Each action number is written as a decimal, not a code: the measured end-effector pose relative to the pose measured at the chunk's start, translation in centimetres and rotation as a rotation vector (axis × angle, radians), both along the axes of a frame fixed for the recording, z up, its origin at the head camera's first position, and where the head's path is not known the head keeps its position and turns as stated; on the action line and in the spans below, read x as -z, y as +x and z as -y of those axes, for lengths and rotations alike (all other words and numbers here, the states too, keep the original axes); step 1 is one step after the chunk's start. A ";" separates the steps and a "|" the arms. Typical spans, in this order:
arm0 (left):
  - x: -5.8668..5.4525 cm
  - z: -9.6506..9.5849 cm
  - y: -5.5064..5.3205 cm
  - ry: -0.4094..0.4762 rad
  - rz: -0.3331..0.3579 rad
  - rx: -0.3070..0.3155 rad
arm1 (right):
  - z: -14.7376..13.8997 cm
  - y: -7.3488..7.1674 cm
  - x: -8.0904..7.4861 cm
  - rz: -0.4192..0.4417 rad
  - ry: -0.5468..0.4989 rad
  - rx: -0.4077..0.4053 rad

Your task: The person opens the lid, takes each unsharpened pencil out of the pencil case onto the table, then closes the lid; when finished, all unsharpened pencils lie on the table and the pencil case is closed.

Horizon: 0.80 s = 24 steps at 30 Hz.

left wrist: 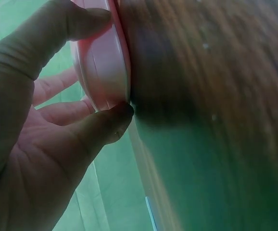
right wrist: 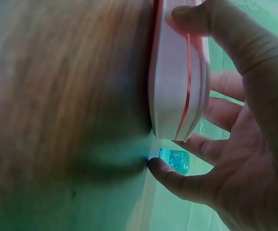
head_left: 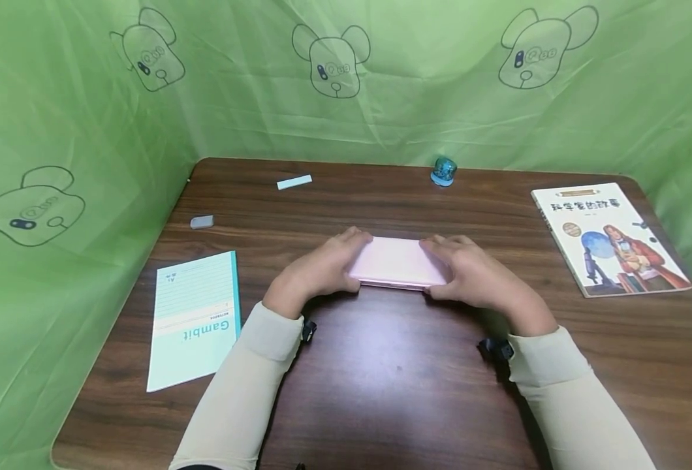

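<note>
A flat pink case (head_left: 397, 260) with rounded corners lies on the brown wooden table, between both hands. My left hand (head_left: 322, 266) grips its left end, thumb on the near side and fingers toward the far side. On the right end, my right hand (head_left: 476, 271) holds it the same way. The left wrist view shows the left thumb pressed to the side wall of the case (left wrist: 105, 62). In the right wrist view, a red-orange seam runs along the case (right wrist: 170, 91), and the right thumb lies across its near side.
At the left lie a Gambit notebook (head_left: 196, 326) and a small grey-white eraser-like block (head_left: 202, 222). A pale strip (head_left: 294, 182) and a small blue translucent container (head_left: 443, 171) are near the back edge. An illustrated book (head_left: 610, 241) lies right. Green cloth (head_left: 393, 124) hangs behind.
</note>
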<state>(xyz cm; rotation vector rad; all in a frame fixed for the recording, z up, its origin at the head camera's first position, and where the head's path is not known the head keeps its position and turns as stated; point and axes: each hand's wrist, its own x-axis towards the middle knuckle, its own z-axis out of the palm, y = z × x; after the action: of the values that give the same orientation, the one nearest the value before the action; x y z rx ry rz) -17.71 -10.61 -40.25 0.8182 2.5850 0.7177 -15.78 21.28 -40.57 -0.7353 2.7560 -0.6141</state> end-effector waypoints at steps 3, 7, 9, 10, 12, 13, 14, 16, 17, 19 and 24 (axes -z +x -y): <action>-0.2 -0.5 0.2 -0.039 -0.022 -0.009 | 0.2 0.2 0.0 -0.015 0.020 0.001; -0.5 -1.1 0.3 -0.098 -0.081 0.000 | 0.6 0.5 0.0 -0.049 0.043 -0.018; -0.5 -1.4 0.4 -0.117 -0.118 0.006 | 0.9 0.5 0.0 -0.072 0.051 -0.029; -0.6 -1.5 0.4 -0.121 -0.136 0.005 | 1.1 0.6 0.0 -0.085 0.057 -0.037; -0.6 -1.7 0.4 -0.125 -0.155 -0.001 | 1.3 0.6 0.1 -0.105 0.067 -0.043; -0.5 -1.8 0.5 -0.127 -0.158 -0.005 | 1.4 0.6 0.1 -0.112 0.070 -0.044; -0.5 -1.9 0.5 -0.131 -0.152 -0.009 | 1.4 0.7 0.2 -0.116 0.072 -0.044; -0.3 -2.0 0.6 -0.134 -0.126 -0.016 | 1.4 0.8 0.4 -0.119 0.074 -0.049; -0.3 -2.1 0.7 -0.133 -0.108 -0.020 | 1.4 0.8 0.4 -0.120 0.071 -0.051; -0.2 -2.1 0.7 -0.128 -0.078 -0.030 | 1.4 0.9 0.6 -0.128 0.070 -0.060; -0.2 -2.1 0.7 -0.095 -0.061 -0.039 | 1.3 0.7 0.5 -0.166 0.072 -0.088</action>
<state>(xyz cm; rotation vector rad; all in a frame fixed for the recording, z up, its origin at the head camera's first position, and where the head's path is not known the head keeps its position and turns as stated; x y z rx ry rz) -16.98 -8.54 -40.06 0.7735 2.6732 0.5849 -15.03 19.96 -41.07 -0.9238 2.8587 -0.4518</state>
